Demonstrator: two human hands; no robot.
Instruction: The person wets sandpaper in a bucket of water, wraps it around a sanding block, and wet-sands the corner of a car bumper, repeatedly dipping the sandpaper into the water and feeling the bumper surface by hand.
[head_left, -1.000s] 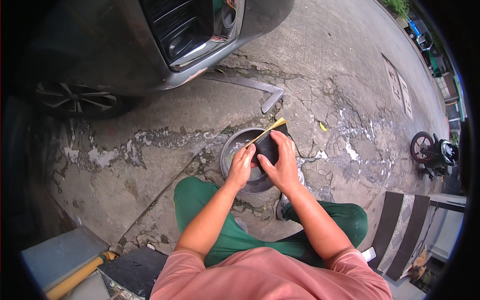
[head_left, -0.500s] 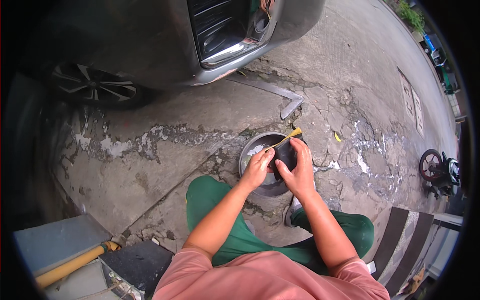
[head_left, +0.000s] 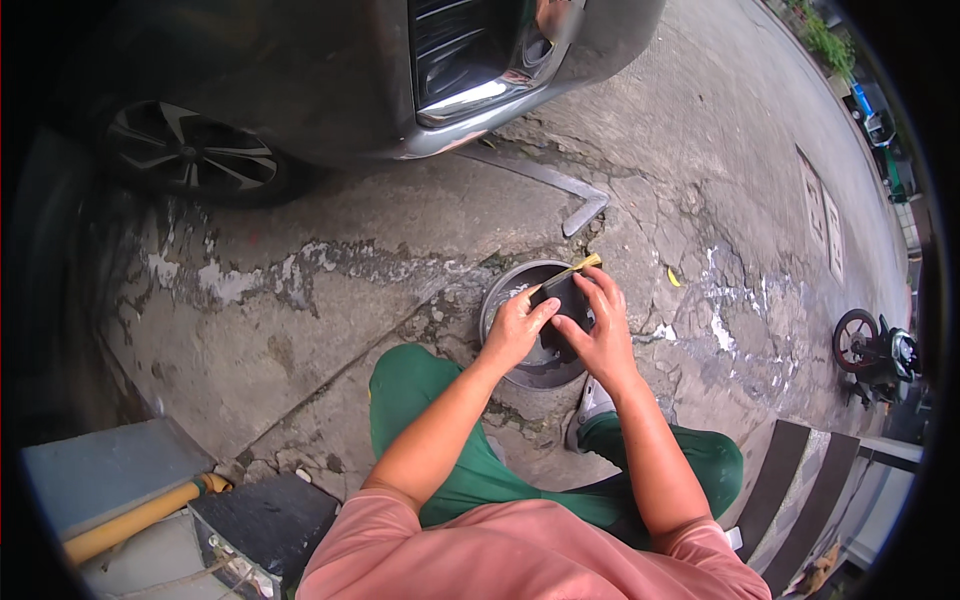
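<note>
A dark, flat, flexible-looking piece with a yellow edge [head_left: 566, 298] is held between my two hands over a round grey basin [head_left: 545, 380]. I cannot make out what kind of thing it is. My left hand [head_left: 517, 332] pinches its left side, thumb pointing inward. On the other side, my right hand [head_left: 606, 335] has its fingertips at the yellow end and its thumb on the dark face. The basin stands on the ground in front of my knees and seems to hold some water; my hands and the piece hide part of its inside.
A dark grey car [head_left: 330, 80] stands ahead, its wheel [head_left: 190, 150] at the left. Cracked concrete [head_left: 270, 345] surrounds the basin, with a flat metal angle [head_left: 575, 190] beyond it. A yellow pipe [head_left: 140, 515] lies at lower left. At far right is a motorcycle [head_left: 875, 350].
The piece has tilted, its yellow edge now lower and bunched at the right end. My right fingers have shifted along that edge, and my left thumb has moved onto the dark face.
</note>
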